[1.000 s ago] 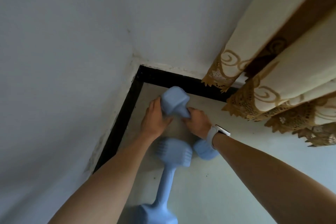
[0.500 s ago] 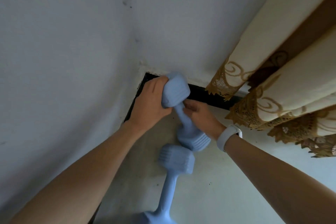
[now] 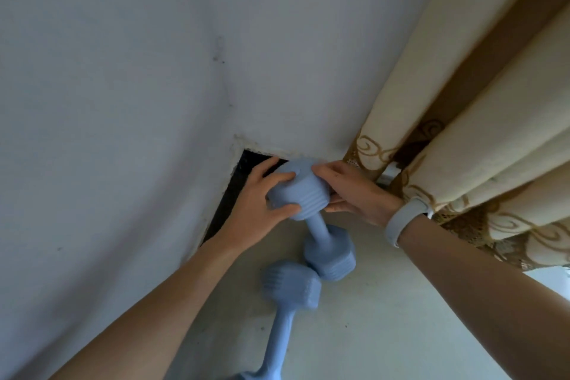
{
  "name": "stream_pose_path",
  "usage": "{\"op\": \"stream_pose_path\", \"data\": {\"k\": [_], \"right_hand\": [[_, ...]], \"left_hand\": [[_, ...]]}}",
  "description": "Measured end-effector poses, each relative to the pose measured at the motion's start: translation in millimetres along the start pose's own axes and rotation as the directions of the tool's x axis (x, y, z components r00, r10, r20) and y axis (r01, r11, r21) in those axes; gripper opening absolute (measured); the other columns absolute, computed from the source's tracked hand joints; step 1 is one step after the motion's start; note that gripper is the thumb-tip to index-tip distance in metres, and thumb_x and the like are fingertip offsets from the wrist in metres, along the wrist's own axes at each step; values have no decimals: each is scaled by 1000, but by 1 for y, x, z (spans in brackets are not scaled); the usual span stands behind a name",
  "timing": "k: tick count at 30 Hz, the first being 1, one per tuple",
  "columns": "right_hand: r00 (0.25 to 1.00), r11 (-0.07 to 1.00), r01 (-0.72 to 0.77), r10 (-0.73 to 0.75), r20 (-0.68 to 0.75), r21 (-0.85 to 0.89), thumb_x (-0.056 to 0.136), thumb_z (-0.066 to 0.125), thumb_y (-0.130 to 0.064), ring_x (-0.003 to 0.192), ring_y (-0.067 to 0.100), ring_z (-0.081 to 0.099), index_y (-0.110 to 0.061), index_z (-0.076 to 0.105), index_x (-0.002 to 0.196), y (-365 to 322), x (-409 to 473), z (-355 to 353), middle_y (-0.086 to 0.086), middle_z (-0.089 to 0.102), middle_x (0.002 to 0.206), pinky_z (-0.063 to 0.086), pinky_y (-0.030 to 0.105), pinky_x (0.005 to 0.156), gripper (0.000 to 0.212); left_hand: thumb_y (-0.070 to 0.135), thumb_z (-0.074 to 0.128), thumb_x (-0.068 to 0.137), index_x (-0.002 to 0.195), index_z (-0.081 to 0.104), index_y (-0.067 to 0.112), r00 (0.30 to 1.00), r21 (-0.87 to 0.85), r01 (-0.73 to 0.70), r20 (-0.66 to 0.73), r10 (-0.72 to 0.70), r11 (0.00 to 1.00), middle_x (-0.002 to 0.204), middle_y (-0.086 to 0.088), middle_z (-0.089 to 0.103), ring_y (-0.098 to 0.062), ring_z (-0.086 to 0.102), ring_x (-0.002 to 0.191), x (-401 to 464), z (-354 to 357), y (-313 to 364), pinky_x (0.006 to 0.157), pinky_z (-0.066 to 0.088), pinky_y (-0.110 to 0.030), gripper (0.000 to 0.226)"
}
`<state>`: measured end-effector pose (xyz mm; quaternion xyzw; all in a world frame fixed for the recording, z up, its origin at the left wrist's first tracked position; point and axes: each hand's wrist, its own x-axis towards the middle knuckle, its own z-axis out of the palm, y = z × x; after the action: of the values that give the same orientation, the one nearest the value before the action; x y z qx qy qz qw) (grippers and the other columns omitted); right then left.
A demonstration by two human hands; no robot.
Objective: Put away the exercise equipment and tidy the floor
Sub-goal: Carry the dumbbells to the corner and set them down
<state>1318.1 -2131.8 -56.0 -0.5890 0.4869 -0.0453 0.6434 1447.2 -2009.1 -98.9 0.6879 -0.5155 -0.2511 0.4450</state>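
Note:
Two light blue dumbbells are in the corner of the room. One dumbbell (image 3: 317, 225) stands nearly upright, its lower head on the floor. My left hand (image 3: 256, 210) wraps the left side of its upper head. My right hand (image 3: 354, 191), with a pale band on the wrist, presses the right side of that same head. The second dumbbell (image 3: 287, 311) lies flat on the floor, one head touching the base of the standing one; its far end runs off the bottom edge.
White walls (image 3: 123, 102) meet at the corner, with a black skirting strip (image 3: 228, 203) along the floor. A cream curtain (image 3: 478, 133) with gold embroidery hangs on the right, close to my right wrist. Pale floor (image 3: 385, 333) stretches below.
The dumbbell between my hands has been tipped from lying on the floor to standing on one head. Both hands rose with its upper head; my right hand shifted from handle to head.

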Motion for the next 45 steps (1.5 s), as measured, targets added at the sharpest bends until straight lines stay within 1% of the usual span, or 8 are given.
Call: {"op": "stream_pose_path", "data": {"k": [7,16,23,27,30,35,40,45], "right_hand": [[986,975,-165,159,-54,-149,95,42,-29,78,22,62,-13,42,122,31,-5,23,12,57,97,55,32,69,31],[970,961,-233,220,-99,-150,93,45,-22,100,34,59,0,44,119,62,27,26,22,55,111,55,47,81,34],[977,924,-208,209,-33,-320,88,55,-34,96,35,64,1,44,122,71,44,35,21,57,114,58,46,74,50],[970,831,-227,240,-40,-508,86,51,-53,83,26,61,-6,47,107,65,52,41,11,58,97,56,33,64,51],[958,719,-255,277,-70,-647,75,50,-68,109,35,58,-3,34,132,64,61,48,18,54,127,51,45,92,88],[938,729,-329,324,-121,-600,79,55,-57,114,39,55,-8,15,142,66,68,54,20,45,136,50,48,92,90],[948,699,-302,289,-130,-648,77,57,-54,114,37,53,-9,25,138,71,50,63,19,47,132,51,47,92,83],[952,882,-305,277,-130,-359,83,59,-35,91,31,55,-13,37,128,41,20,40,12,49,106,57,47,70,55]], "left_hand": [[9,70,75,113,60,11,924,-342,345,-39,-380,874,98,-4,63,-1,60,82,-24,41,-8,74,47,-10,39],[-9,39,86,110,64,0,858,-276,481,-44,-511,832,86,-6,63,-2,54,66,-28,82,-31,57,43,-4,36],[-12,37,88,106,67,9,775,-443,605,138,-616,662,98,-14,67,-25,64,93,-22,69,-46,84,53,-37,41],[-13,37,88,109,64,18,731,-475,663,243,-637,579,99,-7,67,-21,64,89,-18,57,-52,81,55,-30,46],[-11,39,89,101,66,11,663,-492,700,182,-726,517,92,-4,64,-21,60,87,-22,52,-56,76,50,-28,38],[2,48,89,106,66,9,509,-469,759,-5,-861,452,90,-11,63,-23,55,87,-39,41,-79,83,49,-34,25],[2,47,89,111,61,10,529,-438,778,70,-846,451,67,-4,56,-19,51,67,-50,34,-78,62,44,-27,27],[8,44,94,120,55,8,606,-491,737,174,-776,465,88,-6,59,-20,55,83,-45,36,-52,68,48,-24,29]]}}
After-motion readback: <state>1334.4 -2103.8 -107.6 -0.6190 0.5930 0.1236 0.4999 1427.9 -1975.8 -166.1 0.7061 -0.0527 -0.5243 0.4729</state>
